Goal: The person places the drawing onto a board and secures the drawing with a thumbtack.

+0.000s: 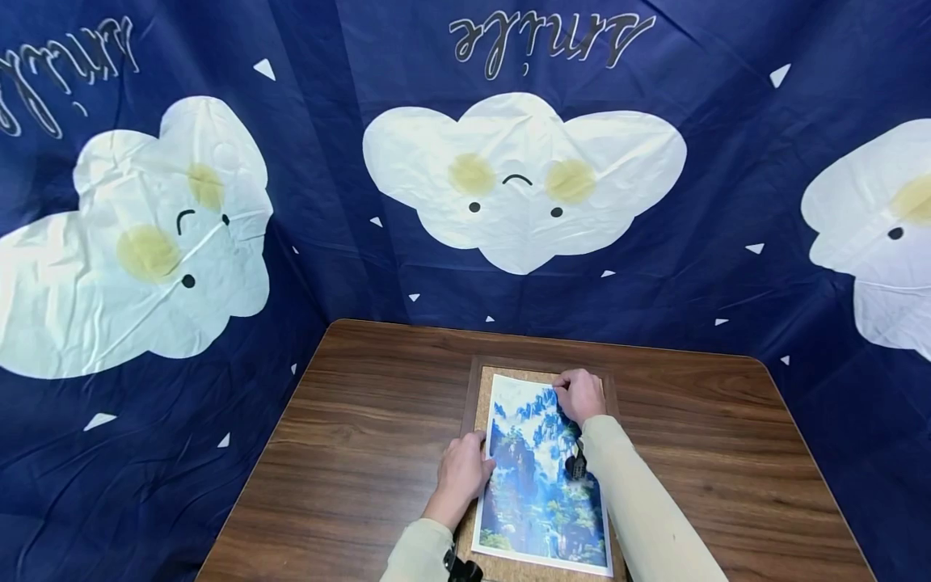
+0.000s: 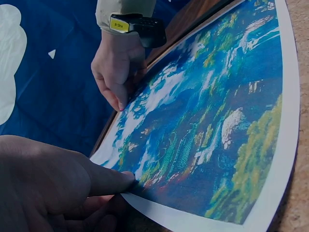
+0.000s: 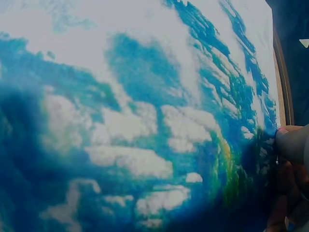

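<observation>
A white-bordered landscape print (image 1: 541, 493) in blue and green lies over a wood-framed corkboard (image 1: 524, 377). At the print's left side, my left hand (image 1: 461, 470) holds the edge, one digit on top and the other fingers lower, as the left wrist view shows. My right hand (image 1: 582, 396) is at the print's top edge, toward the right corner, fingertips pinched together. A tiny pink-red item (image 3: 281, 129) shows at those fingertips; I cannot tell its kind. In the left wrist view the near border of the print curves.
Everything rests on a brown wood-grain table (image 1: 349, 453). Dark blue cloth (image 1: 313, 202) with white clouds hangs behind and at both sides. Each wrist wears a small black device, such as the right wrist's camera (image 1: 576, 465).
</observation>
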{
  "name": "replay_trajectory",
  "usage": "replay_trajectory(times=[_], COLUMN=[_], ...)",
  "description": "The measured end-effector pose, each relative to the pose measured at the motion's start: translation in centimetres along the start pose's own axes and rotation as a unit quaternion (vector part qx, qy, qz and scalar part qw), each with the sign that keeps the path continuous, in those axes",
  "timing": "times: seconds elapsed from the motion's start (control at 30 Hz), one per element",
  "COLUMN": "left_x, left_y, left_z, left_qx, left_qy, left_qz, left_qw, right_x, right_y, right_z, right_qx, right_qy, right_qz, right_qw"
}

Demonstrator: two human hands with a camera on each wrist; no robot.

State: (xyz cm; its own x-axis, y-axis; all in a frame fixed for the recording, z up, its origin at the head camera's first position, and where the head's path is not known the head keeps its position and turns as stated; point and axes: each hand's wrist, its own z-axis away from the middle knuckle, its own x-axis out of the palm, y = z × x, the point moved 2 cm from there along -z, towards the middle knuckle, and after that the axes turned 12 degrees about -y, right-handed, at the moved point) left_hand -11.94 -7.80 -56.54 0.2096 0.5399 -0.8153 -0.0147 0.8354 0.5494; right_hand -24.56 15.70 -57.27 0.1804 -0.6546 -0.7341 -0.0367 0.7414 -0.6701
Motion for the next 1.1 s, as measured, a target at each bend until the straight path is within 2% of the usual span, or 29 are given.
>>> replay_trajectory(times=[0.37, 0.8, 1.1], left_x=[-0.03, -0.22, -0.21], left_y=[-0.02, 0.01, -0.02], left_z=[0.02, 0.05, 0.13], left_qx=[-0.001, 0.004, -0.002], left_qy=[-0.003, 0.000, -0.001], left_qz=[0.001, -0.001, 0.006], left_qw=[1.0000, 1.0000, 1.0000], right_x=[-0.06, -0.20, -0.13], right_y=[-0.19, -0.09, 0.03], right_z=[-0.28, -0.42, -0.63], right_qx=[0.036, 0.046, 0.050], right_qy=[-0.017, -0.029, -0.021], right_qz=[-0.006, -0.010, -0.012], right_qw=[0.999, 0.998, 0.998])
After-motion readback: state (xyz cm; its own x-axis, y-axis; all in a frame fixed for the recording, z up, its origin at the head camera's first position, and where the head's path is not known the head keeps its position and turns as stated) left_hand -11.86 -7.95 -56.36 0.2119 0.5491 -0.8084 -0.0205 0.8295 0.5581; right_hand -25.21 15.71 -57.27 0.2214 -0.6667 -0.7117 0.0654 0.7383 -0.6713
